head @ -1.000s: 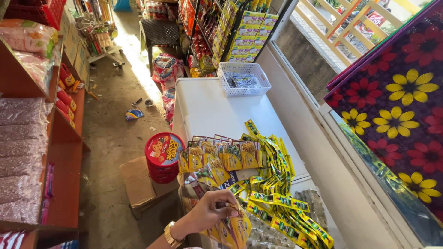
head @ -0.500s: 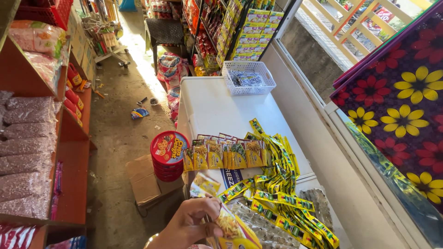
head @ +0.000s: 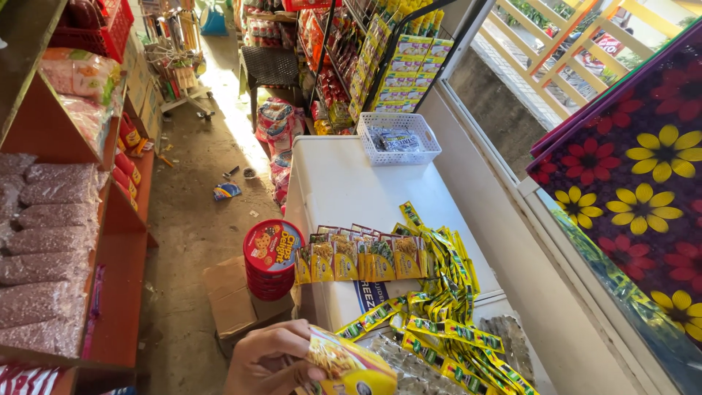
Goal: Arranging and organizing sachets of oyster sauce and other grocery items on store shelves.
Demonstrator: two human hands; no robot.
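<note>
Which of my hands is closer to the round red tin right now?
Left. The left hand grips a yellow packet on the near side of the round red tin, apart from it. The right hand is out of view.

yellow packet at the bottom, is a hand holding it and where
Yes, one hand grips the yellow snack packet by its left end; which hand cannot be told.

A hand grips a yellow snack packet beside sachet strips.
</note>
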